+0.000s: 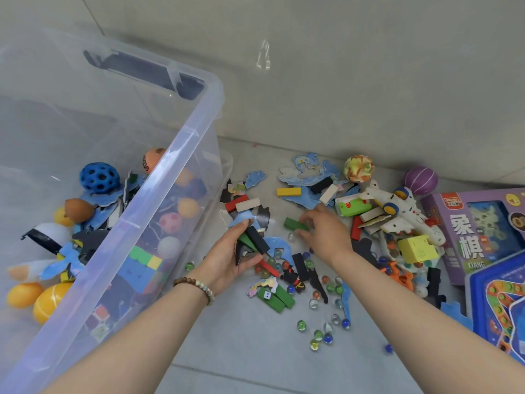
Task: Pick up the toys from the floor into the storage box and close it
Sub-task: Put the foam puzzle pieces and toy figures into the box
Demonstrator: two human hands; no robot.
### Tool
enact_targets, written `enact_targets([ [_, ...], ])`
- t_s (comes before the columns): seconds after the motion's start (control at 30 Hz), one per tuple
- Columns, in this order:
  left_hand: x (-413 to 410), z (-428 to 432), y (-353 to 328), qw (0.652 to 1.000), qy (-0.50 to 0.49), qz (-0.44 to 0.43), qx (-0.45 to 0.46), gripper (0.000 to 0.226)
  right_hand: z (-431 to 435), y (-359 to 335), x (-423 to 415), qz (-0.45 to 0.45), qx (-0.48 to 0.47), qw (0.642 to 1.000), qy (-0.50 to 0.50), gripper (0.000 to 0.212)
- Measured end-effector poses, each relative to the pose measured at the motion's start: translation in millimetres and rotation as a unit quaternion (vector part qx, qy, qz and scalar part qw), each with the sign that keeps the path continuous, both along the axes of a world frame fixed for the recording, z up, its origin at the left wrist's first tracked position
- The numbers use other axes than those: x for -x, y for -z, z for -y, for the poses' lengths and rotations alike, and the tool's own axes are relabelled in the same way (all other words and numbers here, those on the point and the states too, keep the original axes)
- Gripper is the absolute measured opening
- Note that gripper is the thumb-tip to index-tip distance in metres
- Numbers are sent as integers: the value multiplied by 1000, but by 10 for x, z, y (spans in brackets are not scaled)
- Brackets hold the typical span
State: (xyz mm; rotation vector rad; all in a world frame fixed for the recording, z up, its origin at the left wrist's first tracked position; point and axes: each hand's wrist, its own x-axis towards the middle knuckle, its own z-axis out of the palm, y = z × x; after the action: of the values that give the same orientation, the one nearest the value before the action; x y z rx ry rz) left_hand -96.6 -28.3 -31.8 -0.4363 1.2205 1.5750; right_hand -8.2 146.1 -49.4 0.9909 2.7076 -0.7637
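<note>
A clear plastic storage box (181, 143) stands open on the left, partly filled with balls, blocks and blue puzzle pieces. Toys lie scattered on the grey floor to its right. My left hand (230, 257) holds a bundle of black and green wooden blocks (254, 238) with puzzle pieces, just beside the box wall. My right hand (324, 228) pinches a green wooden block (294, 224) low over the floor. Glass marbles (326, 328) are strewn in front of both hands.
A white toy plane (403, 214), a yellow cube (416, 248), a purple ball (421, 180) and a patterned ball (358, 168) lie at the right. A purple chess box (454, 231) and a blue game board (494, 308) sit at the far right. A wall runs behind.
</note>
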Motion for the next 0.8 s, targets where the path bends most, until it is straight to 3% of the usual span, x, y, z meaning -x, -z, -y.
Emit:
enact_targets([
  [0.07,-10,-18,-19,1000,-2,11,-8,30,67,-89,7,-100,97,987,85,16],
  [0.13,-14,-67,-39,1000,11,12,-18,41,164,-224,22,-166,209,957,109,14],
  [0.23,-8,-196,-51,999,39,6,-33,56,275,-364,26,-148,292,943,66,14],
  [0.3,-2,-285,-72,998,35,10,-41,48,242,-367,41,-161,316,932,80,10],
  [0.4,-12,-368,-28,999,17,8,-45,45,41,-287,22,-195,285,922,172,6],
  [0.47,-5,-388,24,1000,8,-11,-21,45,-137,-204,-17,-186,204,941,195,10],
  [0.63,110,-464,76,999,-26,-36,13,22,-398,-56,62,-108,93,984,106,59],
  [0.8,200,-559,43,998,-18,-56,7,35,-458,-30,378,-5,38,997,60,87],
])
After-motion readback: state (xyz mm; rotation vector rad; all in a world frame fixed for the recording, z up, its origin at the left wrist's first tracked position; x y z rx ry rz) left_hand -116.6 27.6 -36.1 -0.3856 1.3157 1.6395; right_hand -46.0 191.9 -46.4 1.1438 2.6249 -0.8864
